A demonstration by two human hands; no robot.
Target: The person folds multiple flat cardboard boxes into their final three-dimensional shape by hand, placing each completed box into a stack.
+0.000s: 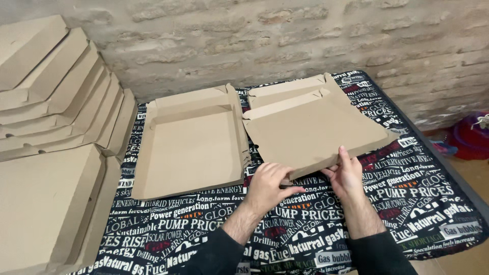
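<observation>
Hands on the near edge of a flat cardboard blank (313, 133), and the folding here looks barely begun. Left hand (268, 183) presses down over the blank's near corner, fingers curled on the edge; right hand (347, 173) pinches the same edge, thumb on top. The blank lies on the counter (407, 203), just beyond both hands, its far flaps creased but not locked. Left of the left hand sits a box (192, 140) with walls up, seemingly done. Further left, a stack (56, 97) of boxes. More blanks appear to lie under this one.
</observation>
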